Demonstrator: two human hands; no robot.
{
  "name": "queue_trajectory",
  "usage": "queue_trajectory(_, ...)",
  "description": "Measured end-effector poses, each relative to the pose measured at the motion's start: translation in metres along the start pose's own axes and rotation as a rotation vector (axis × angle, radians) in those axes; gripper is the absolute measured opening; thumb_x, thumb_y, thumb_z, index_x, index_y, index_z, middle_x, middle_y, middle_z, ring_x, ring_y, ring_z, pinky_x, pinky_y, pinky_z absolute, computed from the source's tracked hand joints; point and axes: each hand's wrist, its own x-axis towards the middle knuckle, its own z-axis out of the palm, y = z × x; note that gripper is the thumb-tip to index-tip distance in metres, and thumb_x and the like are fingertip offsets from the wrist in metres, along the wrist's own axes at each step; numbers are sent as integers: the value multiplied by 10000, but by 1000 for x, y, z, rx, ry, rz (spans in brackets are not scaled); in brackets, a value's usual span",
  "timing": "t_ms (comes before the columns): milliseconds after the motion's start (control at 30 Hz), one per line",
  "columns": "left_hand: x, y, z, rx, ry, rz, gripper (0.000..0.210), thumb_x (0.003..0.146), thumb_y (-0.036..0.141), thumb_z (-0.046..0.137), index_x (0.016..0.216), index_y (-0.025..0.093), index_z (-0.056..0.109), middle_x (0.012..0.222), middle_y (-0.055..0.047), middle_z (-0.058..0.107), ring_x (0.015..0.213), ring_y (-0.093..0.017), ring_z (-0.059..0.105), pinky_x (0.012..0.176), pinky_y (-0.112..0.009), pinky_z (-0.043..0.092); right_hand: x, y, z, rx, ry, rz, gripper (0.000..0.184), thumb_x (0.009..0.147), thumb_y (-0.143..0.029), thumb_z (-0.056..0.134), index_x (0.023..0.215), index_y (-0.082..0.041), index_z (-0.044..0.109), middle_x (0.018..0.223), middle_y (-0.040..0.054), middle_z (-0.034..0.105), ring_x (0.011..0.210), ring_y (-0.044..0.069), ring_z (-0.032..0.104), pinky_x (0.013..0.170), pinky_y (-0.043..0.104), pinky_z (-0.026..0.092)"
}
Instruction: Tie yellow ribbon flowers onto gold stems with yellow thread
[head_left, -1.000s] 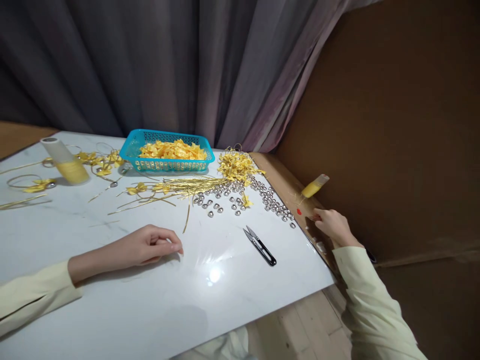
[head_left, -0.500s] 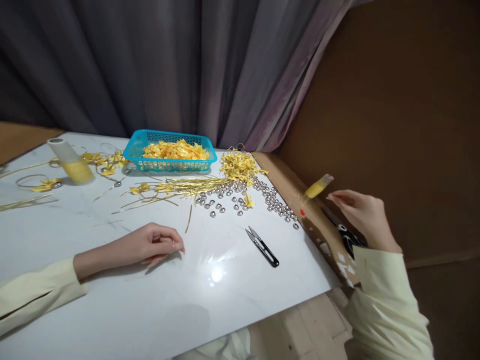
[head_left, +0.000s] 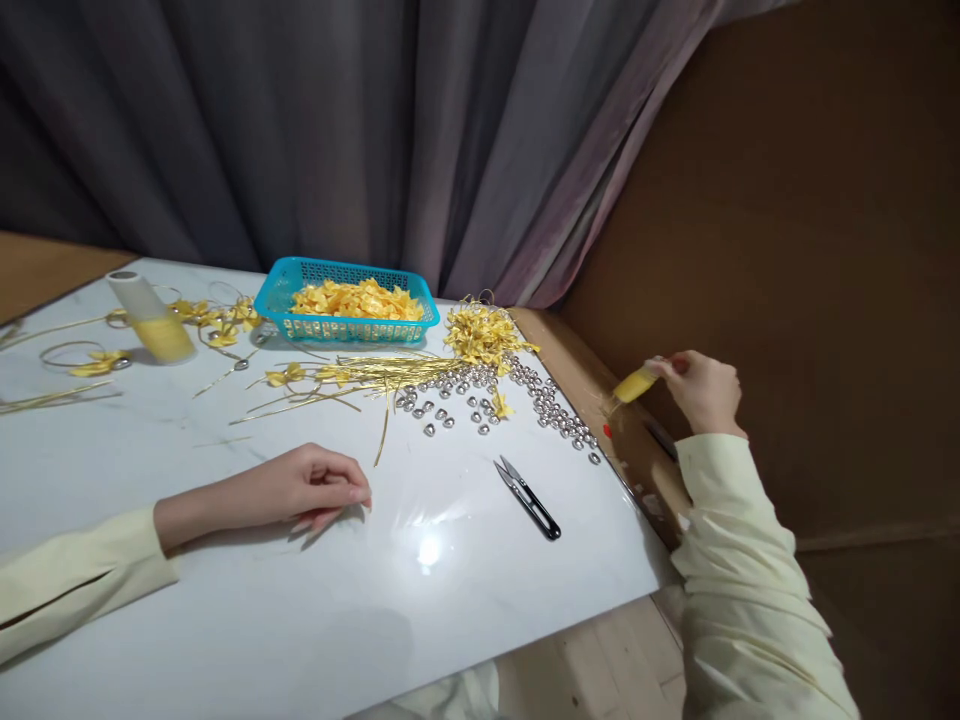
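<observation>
My right hand [head_left: 705, 388] reaches out over the brown ledge at the right, thumb and fingers closed on the pale top end of a small spool of yellow thread [head_left: 635, 385]. The spool is tilted, its lower end toward the ledge. On the white table, my left hand [head_left: 319, 490] rests with curled fingers, thumb pressed to the forefinger; whatever is in that pinch, if anything, is too small to make out. Between the two hands lie black-handled thread snips [head_left: 527, 498], blades pointing up and left. Silver heart-shaped beads [head_left: 559, 410] are scattered behind the snips.
A blue plastic basket [head_left: 349, 328] of yellow petal-like pieces stands at the back. Beside it are gold wire stems [head_left: 390, 372] and a bunch of yellow flowers [head_left: 480, 333]. A larger cone of yellow thread [head_left: 161, 325] stands at the left. Grey curtains [head_left: 315, 130] hang behind.
My right hand has moved up and left and closed on the top of the small thread spool. My left hand keeps its place and pose. The view has shifted slightly.
</observation>
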Motion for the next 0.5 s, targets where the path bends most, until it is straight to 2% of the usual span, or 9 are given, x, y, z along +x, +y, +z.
queue_trajectory(100,1,0,0,7,-5,-2,382,844,508,573,797,139,658,431,40,482,388,-67,344,420,-186,284,12,2,13,-29,-60,41,396,812,-455,639,1057,-147,592,1085,128,611,853,202,576,657,306,427)
queue_trajectory(200,1,1,0,11,-6,-2,371,841,497,579,793,138,657,430,42,474,395,-67,346,429,-187,295,17,-1,24,-11,-83,95,371,874,-436,594,1111,-153,554,1051,78,595,833,173,584,698,322,483)
queue_trajectory(300,1,0,0,3,-7,6,366,845,494,580,789,140,653,430,45,469,395,-66,347,426,-184,293,17,-10,25,38,-44,118,330,893,-370,588,1131,-146,542,1026,67,597,830,173,594,722,340,502)
queue_trajectory(433,1,0,0,-21,-12,7,364,849,490,580,793,136,643,439,45,474,392,-65,355,404,-177,279,10,-34,1,150,118,34,388,843,-195,607,1198,-83,496,1135,181,576,961,236,580,805,356,458)
queue_trajectory(500,0,0,0,-39,-15,23,355,857,477,576,793,133,638,448,41,487,393,-65,368,402,-175,294,0,-55,-21,236,213,-32,438,832,-171,611,1234,-81,463,1145,187,576,1009,232,573,849,331,442)
